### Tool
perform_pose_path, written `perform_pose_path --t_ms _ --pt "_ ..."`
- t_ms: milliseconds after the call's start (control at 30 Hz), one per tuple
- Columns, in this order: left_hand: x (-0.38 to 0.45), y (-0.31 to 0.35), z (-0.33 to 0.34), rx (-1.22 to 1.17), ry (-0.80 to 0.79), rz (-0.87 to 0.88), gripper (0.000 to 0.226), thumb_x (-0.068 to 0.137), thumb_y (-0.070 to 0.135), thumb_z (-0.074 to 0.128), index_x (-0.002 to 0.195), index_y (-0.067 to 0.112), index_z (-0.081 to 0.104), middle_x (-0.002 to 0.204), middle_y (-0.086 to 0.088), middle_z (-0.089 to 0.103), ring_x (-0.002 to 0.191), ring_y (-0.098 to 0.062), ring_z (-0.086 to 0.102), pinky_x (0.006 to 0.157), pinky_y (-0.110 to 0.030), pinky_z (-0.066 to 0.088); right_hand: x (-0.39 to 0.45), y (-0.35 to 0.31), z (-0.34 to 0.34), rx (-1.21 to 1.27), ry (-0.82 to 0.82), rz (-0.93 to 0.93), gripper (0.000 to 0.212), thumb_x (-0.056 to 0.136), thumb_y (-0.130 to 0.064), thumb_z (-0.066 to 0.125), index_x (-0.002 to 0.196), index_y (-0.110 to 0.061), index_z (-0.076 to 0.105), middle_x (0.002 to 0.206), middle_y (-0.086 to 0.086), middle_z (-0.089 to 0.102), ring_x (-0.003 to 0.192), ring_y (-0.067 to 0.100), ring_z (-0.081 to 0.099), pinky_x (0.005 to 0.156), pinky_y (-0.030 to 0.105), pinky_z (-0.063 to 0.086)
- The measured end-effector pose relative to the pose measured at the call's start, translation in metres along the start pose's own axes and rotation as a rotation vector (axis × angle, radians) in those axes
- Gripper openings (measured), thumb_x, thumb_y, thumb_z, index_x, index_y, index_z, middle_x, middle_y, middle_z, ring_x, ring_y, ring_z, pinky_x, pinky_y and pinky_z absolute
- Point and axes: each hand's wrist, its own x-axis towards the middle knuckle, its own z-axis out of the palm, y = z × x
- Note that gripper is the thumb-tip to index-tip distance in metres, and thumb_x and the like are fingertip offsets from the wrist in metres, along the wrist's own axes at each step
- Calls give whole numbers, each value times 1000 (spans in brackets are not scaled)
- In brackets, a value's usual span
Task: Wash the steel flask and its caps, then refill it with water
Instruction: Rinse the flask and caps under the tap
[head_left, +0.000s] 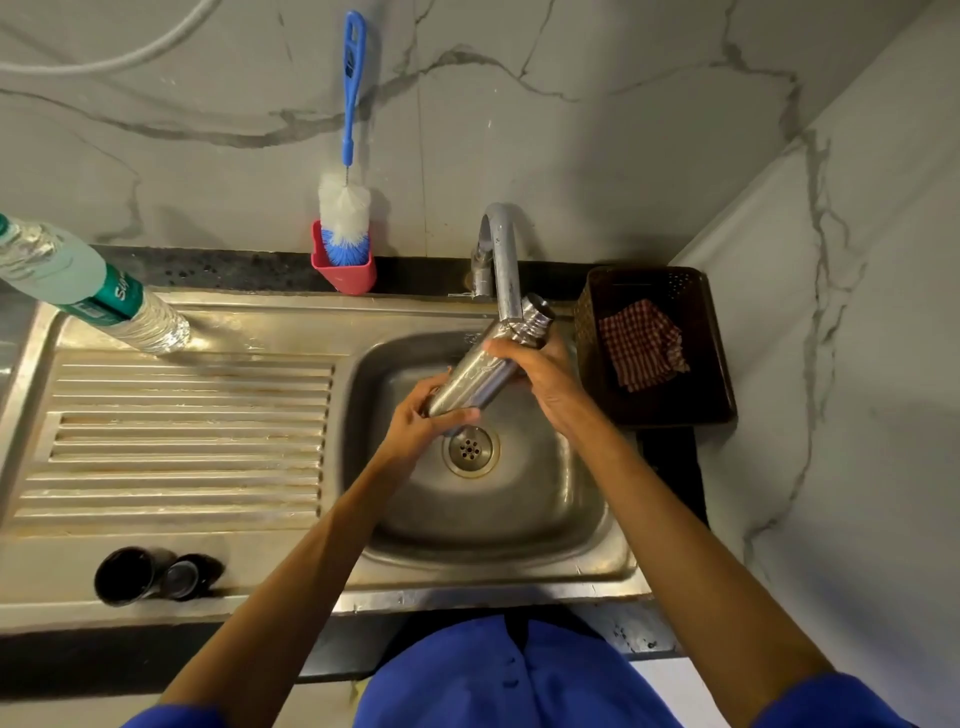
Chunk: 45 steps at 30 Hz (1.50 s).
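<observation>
**Head camera: single view, steep downward look over the sink**

One wide-angle view only, worn on the head. It looks forward and down from above the sink basin (470, 499), near enough that both forearms run up from the bottom edge to the hands at mid-frame. The draining board (182, 441) fills the left, the marble wall (597, 130) the top, a side wall the right. Straight lines bow at the edges. No second view shares the scene.

Illumination is dim and warm, with no lamp in view. Soft glare lies on the sink (597, 551) basin below the hands and on the tap (506, 260) above them. Wide-angle distortion bends the edges, leaning the plastic bottle (93, 291) far left. Detail is slightly soft throughout
</observation>
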Motion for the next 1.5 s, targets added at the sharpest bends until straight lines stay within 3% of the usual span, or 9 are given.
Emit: perform_pose_path --t_ms 200,367,467,600,700,800,967,1200,1500 --pt "41 18 49 -521 170 -352 38 107 41 56 134 15 62 129 -8 68 112 -19 66 93 -31 55 -20 -7 5 33 423 -146 52 66 -33 96 108 -31 67 101 -14 74 90 -6 70 84 18 56" --pt "88 26 76 -250 265 -547 40 109 43 47 118 8 65 103 -12 70 83 -22 65 51 -26 49 -39 3 -7 -41 518 -246 49 73 -29 93 114 -18 70 102 -8 77 93 2 73 90 29 60" --pt "100 35 81 -281 211 -498 42 108 40 48 121 6 68 107 -16 75 86 -25 72 55 -29 55 -34 -9 -8 -104 529 -316 45 75 -27 91 112 -21 67 99 -10 76 92 -2 72 87 22 58" --pt "81 47 66 -243 197 -430 42 111 31 38 85 8 60 67 -10 66 48 -13 61 42 -20 45 -16 -5 21 -244 449 -256 35 74 -27 90 102 -26 69 86 -16 73 79 -7 69 78 20 60" --pt "64 32 40 -194 214 -557 40 111 34 43 97 6 67 99 -20 74 79 -24 70 68 -36 60 -13 17 34 -361 296 -173 46 70 -35 91 109 -23 70 86 -14 73 77 -6 69 75 20 60" --pt "52 12 23 -144 229 -575 30 108 29 49 116 5 65 120 -21 68 92 -29 66 67 -42 59 -11 29 32 -432 279 -192 49 71 -31 91 113 -22 68 84 -16 70 74 -11 65 69 11 53" --pt "42 13 20 -132 314 -495 31 110 33 47 127 11 62 119 -9 66 102 -27 64 83 -38 54 -10 22 33 -611 252 -227 53 70 -38 89 117 -29 64 83 -17 67 71 -12 61 61 4 45" --pt "37 16 14 -182 435 -451 31 112 34 40 129 14 55 115 -11 70 91 -25 69 70 -35 53 -10 21 37 -709 361 -203 61 70 -45 87 122 -27 62 90 -13 70 79 6 66 70 23 53" --pt "23 22 13 -236 438 -431 34 113 36 35 132 15 55 107 -7 72 88 -22 68 72 -34 53 -12 25 36 -712 407 -157 57 73 -42 88 121 -22 64 93 -8 74 75 7 68 64 22 51"
